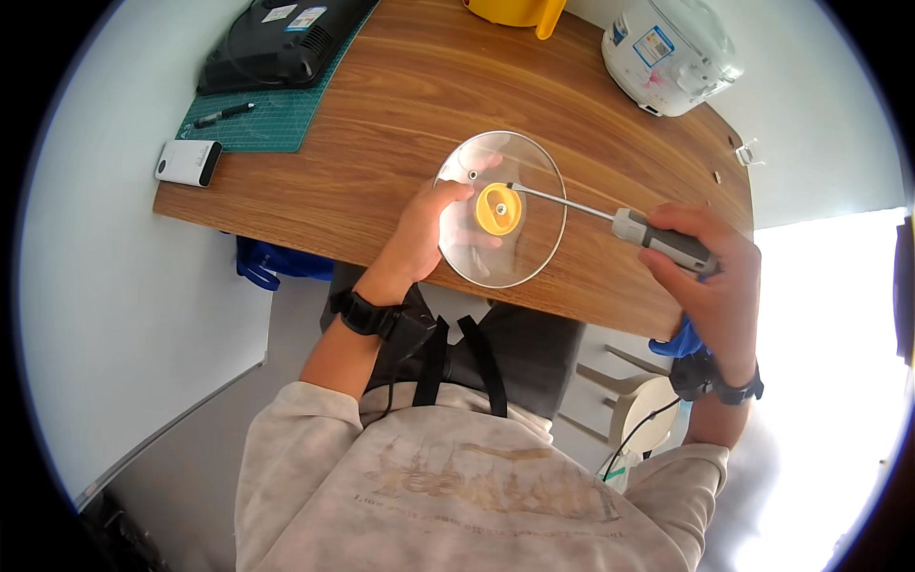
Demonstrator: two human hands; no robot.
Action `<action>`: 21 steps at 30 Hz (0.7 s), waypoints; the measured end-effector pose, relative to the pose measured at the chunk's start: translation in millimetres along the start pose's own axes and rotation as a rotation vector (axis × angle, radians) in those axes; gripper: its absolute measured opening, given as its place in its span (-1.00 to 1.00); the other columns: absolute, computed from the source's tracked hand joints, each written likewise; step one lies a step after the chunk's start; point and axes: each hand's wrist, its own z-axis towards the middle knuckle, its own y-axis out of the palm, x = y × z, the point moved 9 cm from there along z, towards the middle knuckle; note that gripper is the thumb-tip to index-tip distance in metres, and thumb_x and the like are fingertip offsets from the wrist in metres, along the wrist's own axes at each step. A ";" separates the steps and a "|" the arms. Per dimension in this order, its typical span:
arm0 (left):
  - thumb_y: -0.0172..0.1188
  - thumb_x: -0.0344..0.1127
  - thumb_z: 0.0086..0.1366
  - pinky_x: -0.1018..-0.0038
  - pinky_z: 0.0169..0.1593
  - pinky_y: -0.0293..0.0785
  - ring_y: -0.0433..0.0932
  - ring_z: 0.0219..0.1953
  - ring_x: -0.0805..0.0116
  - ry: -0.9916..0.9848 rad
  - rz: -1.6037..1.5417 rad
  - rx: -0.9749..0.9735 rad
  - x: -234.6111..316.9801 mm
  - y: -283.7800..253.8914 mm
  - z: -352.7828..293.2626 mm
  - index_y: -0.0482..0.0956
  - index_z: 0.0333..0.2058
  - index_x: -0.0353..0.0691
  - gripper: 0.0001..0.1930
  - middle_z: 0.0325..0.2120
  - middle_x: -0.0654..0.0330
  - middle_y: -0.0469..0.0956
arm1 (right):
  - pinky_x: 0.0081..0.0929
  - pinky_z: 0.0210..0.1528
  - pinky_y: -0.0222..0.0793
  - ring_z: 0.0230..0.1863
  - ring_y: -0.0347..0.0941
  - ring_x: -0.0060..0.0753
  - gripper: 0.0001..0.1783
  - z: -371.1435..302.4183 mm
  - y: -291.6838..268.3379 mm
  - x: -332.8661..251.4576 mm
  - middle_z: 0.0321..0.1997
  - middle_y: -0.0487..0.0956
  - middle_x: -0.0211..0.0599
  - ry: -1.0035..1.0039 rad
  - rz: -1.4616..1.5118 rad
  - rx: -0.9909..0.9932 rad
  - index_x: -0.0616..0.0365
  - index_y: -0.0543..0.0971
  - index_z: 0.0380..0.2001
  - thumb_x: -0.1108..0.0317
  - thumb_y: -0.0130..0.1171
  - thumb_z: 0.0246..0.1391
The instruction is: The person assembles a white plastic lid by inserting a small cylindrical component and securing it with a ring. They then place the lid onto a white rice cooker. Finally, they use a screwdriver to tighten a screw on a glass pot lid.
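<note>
A wood-grain table [381, 124] bears, at left, a green cutting mat [276, 124] and white device [183, 162]. Far side: yellow container [510, 10], white rice cooker [667, 62].

The lid [536, 240] is clear with a silvery rim, and the round disc [490, 215] at its middle is bright yellow. The screwdriver [672, 244] has a silver shaft and a handle in dark and pale grey. Brown, streaky wood grain covers the table [372, 133]. At far left, the mat [286, 124] is green with fine pale lines; the far-right cooker [667, 62] is white with a pink floral print. Nearest, the shirt [429, 524] is mottled beige.
</note>
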 end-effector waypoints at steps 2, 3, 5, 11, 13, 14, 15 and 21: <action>-0.05 -0.14 0.35 0.09 -0.03 0.66 0.38 0.20 0.12 0.009 0.011 0.014 0.6 0.9 -0.7 0.30 0.31 -0.24 -0.41 0.29 0.06 0.31 | -0.47 -0.09 0.52 -0.17 0.62 -0.20 -0.73 -2.2 4.7 -1.4 -0.18 0.67 -0.19 -0.040 -0.044 -0.021 0.27 0.66 -0.27 0.60 0.40 -0.13; -0.04 -0.13 0.35 0.09 -0.03 0.66 0.39 0.20 0.13 0.002 0.011 0.026 -0.7 -1.3 -0.8 0.30 0.31 -0.24 -0.41 0.31 0.07 0.30 | -0.45 -0.09 0.52 -0.17 0.62 -0.18 -0.73 -2.3 8.6 -4.4 -0.17 0.67 -0.19 -0.097 -0.073 -0.037 0.26 0.66 -0.27 0.60 0.40 -0.13; -0.03 -0.12 0.35 0.10 -0.04 0.66 0.40 0.19 0.14 -0.013 0.010 0.049 -5.7 -7.2 -0.1 0.29 0.31 -0.24 -0.40 0.33 0.11 0.29 | -0.42 -0.09 0.53 -0.16 0.62 -0.15 -0.74 -3.0 14.8 -7.4 -0.17 0.67 -0.18 -0.150 -0.102 -0.061 0.26 0.66 -0.26 0.60 0.39 -0.11; -0.02 -0.10 0.34 0.13 -0.04 0.67 0.43 0.18 0.10 -0.029 -0.020 0.111 -13.7 -13.2 0.4 0.30 0.31 -0.25 -0.39 0.27 0.02 0.34 | -0.37 -0.11 0.54 -0.16 0.61 -0.10 -0.74 -6.0 25.4 -3.9 -0.18 0.66 -0.17 -0.139 -0.112 -0.096 0.23 0.66 -0.24 0.58 0.39 -0.09; -0.03 -0.10 0.34 0.14 -0.04 0.67 0.44 0.17 0.08 -0.014 0.003 0.104 -17.4 -19.5 3.1 0.33 0.29 -0.25 -0.40 0.23 -0.01 0.36 | -0.37 -0.11 0.53 -0.16 0.61 -0.09 -0.73 -5.4 25.3 -3.3 -0.18 0.65 -0.17 -0.135 -0.102 -0.094 0.23 0.66 -0.24 0.58 0.39 -0.09; -0.03 -0.10 0.34 0.14 -0.04 0.67 0.44 0.17 0.07 -0.006 0.014 0.101 -18.4 -21.7 4.0 0.34 0.29 -0.26 -0.41 0.21 -0.03 0.37 | -0.37 -0.11 0.53 -0.16 0.61 -0.09 -0.74 -4.9 25.2 -3.3 -0.18 0.65 -0.17 -0.135 -0.103 -0.095 0.23 0.66 -0.24 0.58 0.39 -0.08; -0.03 -0.10 0.34 0.15 -0.04 0.67 0.44 0.16 0.07 -0.005 0.011 0.102 -18.5 -21.2 4.2 0.35 0.28 -0.26 -0.41 0.20 -0.04 0.38 | -0.37 -0.11 0.53 -0.16 0.61 -0.09 -0.74 -5.0 25.4 -2.5 -0.18 0.65 -0.17 -0.131 -0.107 -0.096 0.23 0.66 -0.24 0.57 0.39 -0.08; -0.04 -0.09 0.34 0.14 -0.03 0.66 0.44 0.17 0.08 0.002 0.032 0.088 -9.3 -11.7 0.9 0.36 0.28 -0.26 -0.41 0.22 -0.01 0.37 | -0.37 -0.11 0.53 -0.17 0.61 -0.11 -0.74 -4.5 27.1 -2.1 -0.17 0.65 -0.19 -0.135 -0.115 -0.094 0.22 0.66 -0.23 0.57 0.38 -0.07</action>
